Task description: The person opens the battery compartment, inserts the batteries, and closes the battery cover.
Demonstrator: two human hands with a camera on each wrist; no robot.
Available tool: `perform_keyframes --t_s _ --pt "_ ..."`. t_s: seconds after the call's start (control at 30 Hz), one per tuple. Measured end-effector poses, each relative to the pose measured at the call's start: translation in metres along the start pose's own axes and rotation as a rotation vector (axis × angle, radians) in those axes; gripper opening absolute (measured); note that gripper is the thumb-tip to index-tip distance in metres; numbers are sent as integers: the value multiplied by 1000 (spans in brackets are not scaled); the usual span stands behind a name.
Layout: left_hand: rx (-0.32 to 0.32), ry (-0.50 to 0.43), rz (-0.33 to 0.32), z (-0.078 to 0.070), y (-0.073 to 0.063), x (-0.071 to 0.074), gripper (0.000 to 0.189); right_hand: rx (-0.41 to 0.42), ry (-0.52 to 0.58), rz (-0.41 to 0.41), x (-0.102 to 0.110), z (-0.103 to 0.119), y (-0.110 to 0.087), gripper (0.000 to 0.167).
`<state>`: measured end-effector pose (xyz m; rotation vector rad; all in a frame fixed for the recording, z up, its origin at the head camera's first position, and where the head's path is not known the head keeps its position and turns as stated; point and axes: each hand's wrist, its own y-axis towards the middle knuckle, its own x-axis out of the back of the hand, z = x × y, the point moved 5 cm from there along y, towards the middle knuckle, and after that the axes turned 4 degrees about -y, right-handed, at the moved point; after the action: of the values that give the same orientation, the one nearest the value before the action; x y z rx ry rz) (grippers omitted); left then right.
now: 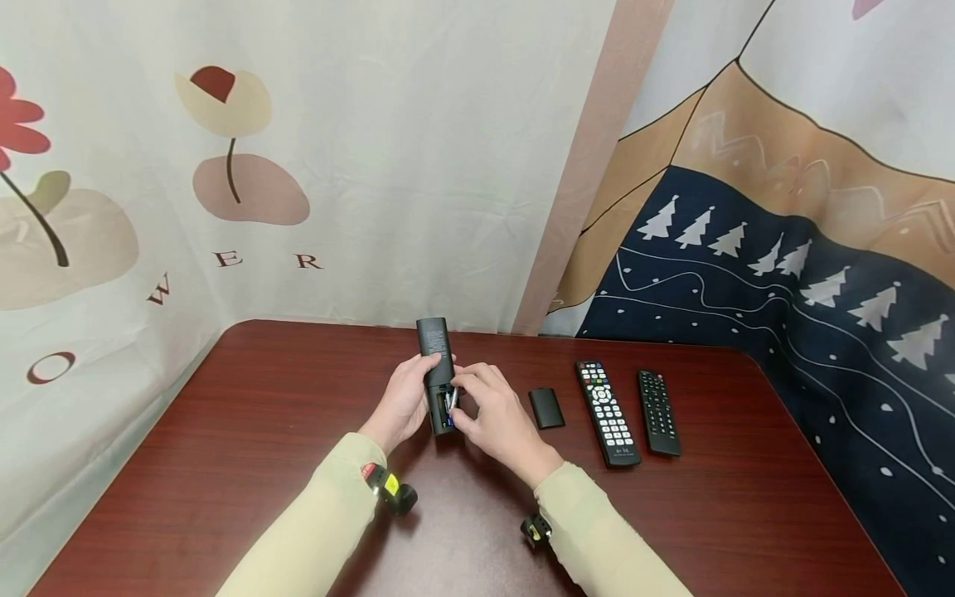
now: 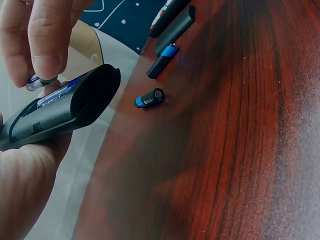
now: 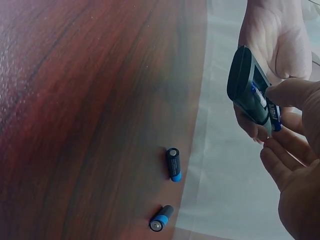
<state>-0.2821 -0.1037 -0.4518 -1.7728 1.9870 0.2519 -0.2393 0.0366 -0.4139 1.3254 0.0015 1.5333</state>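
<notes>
A black remote control (image 1: 434, 338) is held back side up by my left hand (image 1: 401, 400), its battery compartment uncovered. One battery (image 3: 258, 94) lies in the compartment, as the right wrist view shows. My right hand (image 1: 498, 414) pinches a second battery (image 3: 274, 117) between thumb and fingers at the compartment's edge, tilted against the opening. Two loose batteries with black and blue wraps, one nearer (image 2: 150, 98) and one farther (image 2: 163, 61), lie on the table in the left wrist view. In the head view I cannot see these two.
A black battery cover (image 1: 547, 408) lies right of my right hand on the dark red table (image 1: 283, 414). Beyond it are a large remote with white buttons (image 1: 608, 414) and a smaller black remote (image 1: 659, 413). Printed curtains (image 1: 418, 166) hang behind the table.
</notes>
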Motion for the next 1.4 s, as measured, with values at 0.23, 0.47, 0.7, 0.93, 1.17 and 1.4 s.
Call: perform_keyframes --t_s 0.23,0.47,0.7,0.93,1.17,1.4 --pt "7 -1 -13 0 0 1 43 30 -13 -7 -1 4 0 32" --pt "13 6 -35 0 0 1 44 62 -9 4 -3 8 0 34" --pt "14 23 -24 1 0 2 45 80 -34 26 -4 10 0 34" --pt "4 17 -14 1 1 1 44 121 -45 13 -6 12 -1 36" --pt "14 11 -11 1 1 0 44 127 -38 12 -8 12 -1 35" --pt "21 22 -5 2 1 1 46 122 -58 33 -9 13 0 34"
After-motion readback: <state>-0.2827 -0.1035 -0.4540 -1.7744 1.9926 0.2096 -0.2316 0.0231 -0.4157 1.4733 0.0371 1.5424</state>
